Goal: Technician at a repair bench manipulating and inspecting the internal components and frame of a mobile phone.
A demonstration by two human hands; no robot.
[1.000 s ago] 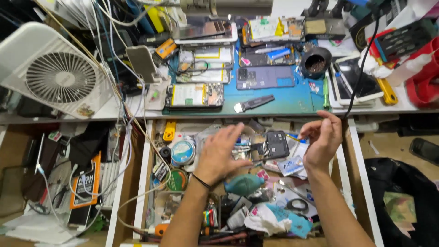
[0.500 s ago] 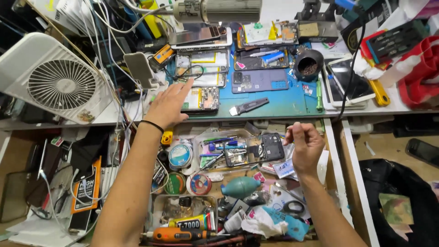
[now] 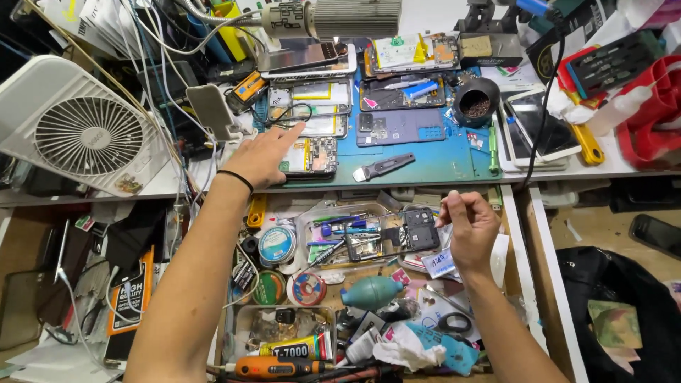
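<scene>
Your left hand is spread flat, index finger reaching to the opened phone with exposed yellow battery on the blue table mat. Your right hand is loosely curled above the cluttered drawer, fingertips pressed together; whether it pinches anything, can't tell.

Right hand closed over drawer's far edge; contents too small to tell. Orange screwdriver partly cut off by bottom edge.
</scene>
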